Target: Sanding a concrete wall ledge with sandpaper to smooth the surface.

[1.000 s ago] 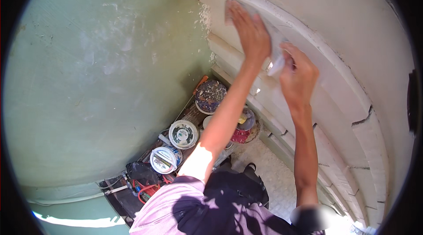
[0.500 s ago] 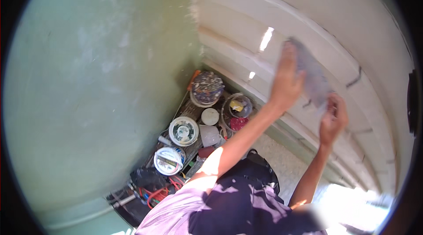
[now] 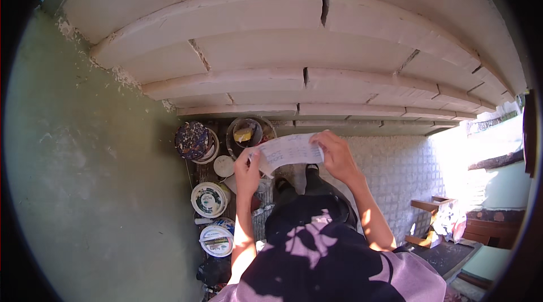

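Between my two hands a pale sandpaper sheet (image 3: pixel 289 150) with bluish print on its back is stretched out, curving upward in the middle. My left hand (image 3: pixel 247 173) pinches its left end, where a corner hangs down. The right end is gripped between the thumb and fingers of my right hand (image 3: pixel 336 157). Both hands are in front of my body, below the pale ribbed wall (image 3: pixel 254 19). The sheet's other face is turned away from view.
A green wall (image 3: pixel 102 160) rises at the left. Beside it stand a paint-crusted bucket (image 3: pixel 193 140), a round tub holding a yellow item (image 3: pixel 244 134), and white-lidded buckets (image 3: pixel 209 200) (image 3: pixel 216 241). At the right are a wooden frame (image 3: pixel 430 211) and a dark board (image 3: pixel 444 256) over the tiled floor (image 3: pixel 390 172).
My view has swung round, showing more ribbed wall and floor. The sheet came down from near the wall to in front of my body, now held level between both hands.
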Tool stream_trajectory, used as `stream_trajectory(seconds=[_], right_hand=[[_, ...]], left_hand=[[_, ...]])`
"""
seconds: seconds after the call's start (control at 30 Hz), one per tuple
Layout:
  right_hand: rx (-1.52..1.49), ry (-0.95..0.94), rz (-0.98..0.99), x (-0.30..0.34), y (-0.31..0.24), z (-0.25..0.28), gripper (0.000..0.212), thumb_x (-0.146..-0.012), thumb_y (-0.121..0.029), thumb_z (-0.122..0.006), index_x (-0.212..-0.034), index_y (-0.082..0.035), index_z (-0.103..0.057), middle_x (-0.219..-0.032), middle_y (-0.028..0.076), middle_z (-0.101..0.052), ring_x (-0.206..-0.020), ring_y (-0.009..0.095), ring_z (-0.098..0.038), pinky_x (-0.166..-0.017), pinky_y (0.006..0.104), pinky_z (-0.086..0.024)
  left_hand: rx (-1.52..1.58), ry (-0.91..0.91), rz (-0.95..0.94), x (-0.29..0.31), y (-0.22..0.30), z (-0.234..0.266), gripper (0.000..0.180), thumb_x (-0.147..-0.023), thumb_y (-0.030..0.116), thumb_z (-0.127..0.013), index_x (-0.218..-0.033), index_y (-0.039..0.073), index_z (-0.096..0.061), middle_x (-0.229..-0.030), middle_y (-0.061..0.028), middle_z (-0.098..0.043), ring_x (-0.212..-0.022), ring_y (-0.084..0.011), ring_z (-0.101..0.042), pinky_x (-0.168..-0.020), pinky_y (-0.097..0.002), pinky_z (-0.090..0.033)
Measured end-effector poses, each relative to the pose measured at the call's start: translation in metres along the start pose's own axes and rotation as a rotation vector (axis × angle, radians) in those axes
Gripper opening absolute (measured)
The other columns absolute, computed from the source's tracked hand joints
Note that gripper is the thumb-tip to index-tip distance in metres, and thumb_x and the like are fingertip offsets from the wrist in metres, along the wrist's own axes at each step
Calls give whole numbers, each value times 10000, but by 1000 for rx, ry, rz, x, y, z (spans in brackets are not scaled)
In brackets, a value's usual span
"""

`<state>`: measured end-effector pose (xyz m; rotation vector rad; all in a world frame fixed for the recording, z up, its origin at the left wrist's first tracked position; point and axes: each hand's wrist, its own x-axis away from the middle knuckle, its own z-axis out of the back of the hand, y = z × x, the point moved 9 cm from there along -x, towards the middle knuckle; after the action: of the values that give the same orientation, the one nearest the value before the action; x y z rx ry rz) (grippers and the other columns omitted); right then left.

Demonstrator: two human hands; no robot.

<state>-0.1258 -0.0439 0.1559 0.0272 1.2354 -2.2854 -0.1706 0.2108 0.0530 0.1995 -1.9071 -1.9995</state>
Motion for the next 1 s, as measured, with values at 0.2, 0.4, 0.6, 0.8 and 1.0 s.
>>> stream_trajectory(seconds=[0.2,0.4,0.6,0.8,1.0], right_hand=[[-8,382,-250,34,52,46,311,-796,99,-590,-1074,-31,-636,-1083,127,-613,-929,283,-659,-709,360,-563],[173,539,-264,58,93,92,296,-750,85,-593,-1023,-26,-613,-1065,115,-586,-912,254,-638,-682,344,-553],[161,694,-170,60,107,157,303,-765,38,-568,-1057,-12,-631,-1055,160,-574,-927,359,-625,-802,449,-510],[483,824,27,72,125,252,273,-832,78,-514,-1048,-13,-654,-1046,167,-595,-858,277,-618,-725,398,-511],[197,969,-41,60,125,337,232,-868,100,-493,-979,3,-672,-1002,149,-617,-798,284,-619,-709,386,-500]], left_hand=[[-260,-330,-471,36,109,-103,179,-969,97,-616,-1039,-49,-692,-861,-155,-587,-756,-282,-597,-710,-357,-477],[-350,-353,-450,55,126,-142,159,-959,104,-641,-994,-39,-702,-808,-173,-577,-703,-319,-579,-663,-369,-466],[-354,-385,-566,75,153,-200,170,-962,111,-641,-986,-46,-701,-763,-169,-579,-668,-316,-576,-643,-366,-460],[-333,-404,-655,77,191,-288,161,-960,102,-643,-997,-42,-706,-755,-149,-570,-640,-274,-555,-602,-355,-435],[-303,-26,-627,28,222,-328,164,-983,110,-674,-1009,-50,-700,-608,-60,-560,-515,-80,-448,-479,-299,-334]])
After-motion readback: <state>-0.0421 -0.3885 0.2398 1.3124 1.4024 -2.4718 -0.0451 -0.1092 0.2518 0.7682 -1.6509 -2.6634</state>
